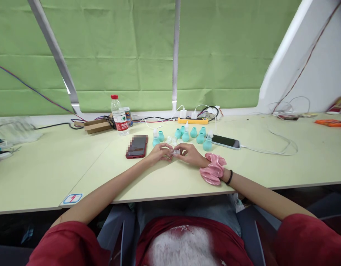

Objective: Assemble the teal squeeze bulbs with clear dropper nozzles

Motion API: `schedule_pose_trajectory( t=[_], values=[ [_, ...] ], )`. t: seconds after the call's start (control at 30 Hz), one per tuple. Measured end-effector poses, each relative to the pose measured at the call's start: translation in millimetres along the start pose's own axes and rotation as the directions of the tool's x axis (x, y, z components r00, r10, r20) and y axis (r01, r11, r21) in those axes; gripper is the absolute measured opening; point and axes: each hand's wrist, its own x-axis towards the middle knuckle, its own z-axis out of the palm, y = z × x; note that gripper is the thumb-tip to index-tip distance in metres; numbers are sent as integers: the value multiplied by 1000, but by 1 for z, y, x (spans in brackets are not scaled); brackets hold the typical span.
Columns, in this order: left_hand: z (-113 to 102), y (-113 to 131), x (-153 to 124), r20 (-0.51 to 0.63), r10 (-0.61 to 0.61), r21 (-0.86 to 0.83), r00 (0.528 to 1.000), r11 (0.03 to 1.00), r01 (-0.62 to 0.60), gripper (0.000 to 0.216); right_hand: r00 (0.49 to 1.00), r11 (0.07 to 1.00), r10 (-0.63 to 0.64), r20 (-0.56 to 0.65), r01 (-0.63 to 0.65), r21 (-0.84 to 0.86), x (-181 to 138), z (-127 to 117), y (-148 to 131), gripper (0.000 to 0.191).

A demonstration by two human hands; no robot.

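Between my fingertips is a small clear plastic piece (175, 152), too small to make out fully. My left hand (160, 153) pinches it from the left, and my right hand (189, 153) pinches it from the right, just above the table. Right behind my hands lies a little pile of clear plastic pieces (173, 140). Around the pile stand several turquoise squeeze bulbs (200, 137). A few carry clear nozzles, such as the bulb (207, 144) by my right hand and another bulb (156, 140) beyond my left hand; others have open tops.
A red-cased phone (136, 146) lies left of my hands, a charging phone (225, 141) to the right. Behind them are a water bottle (120, 117), a can (128, 116), a cardboard box (97, 126) and a yellow power strip (193, 120). Orange-handled scissors (330, 122) lie far right on the table (270, 166).
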Motion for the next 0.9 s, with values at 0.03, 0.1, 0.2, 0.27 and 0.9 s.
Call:
schedule_pose_trajectory(
  t=[0.03, 0.1, 0.2, 0.27, 0.9],
  values=[
    [0, 0, 0, -5, 1, 5, 1000, 1000, -1, 28, 1000, 1000, -2, 2, 2, 2, 0, 0, 1, 20],
    [0, 0, 1, -9, 3, 14, 1000, 1000, -3, 28, 1000, 1000, -2, 4, 2, 8, 1, 0, 1, 20],
    [-1, -1, 1, 2, 12, 27, 1000, 1000, -12, 27, 1000, 1000, 16, 10, -16, 20, 1, -1, 1, 22],
    [-1, -1, 1, 9, 18, 34, 1000, 999, -19, 25, 1000, 999, 26, 15, -27, 25, 1, -1, 0, 23],
    [-3, -2, 2, 33, 50, 138, 998, 989, -54, 38, 995, 995, -96, 20, 97, -39, -1, 0, 7, 20]
  ],
)
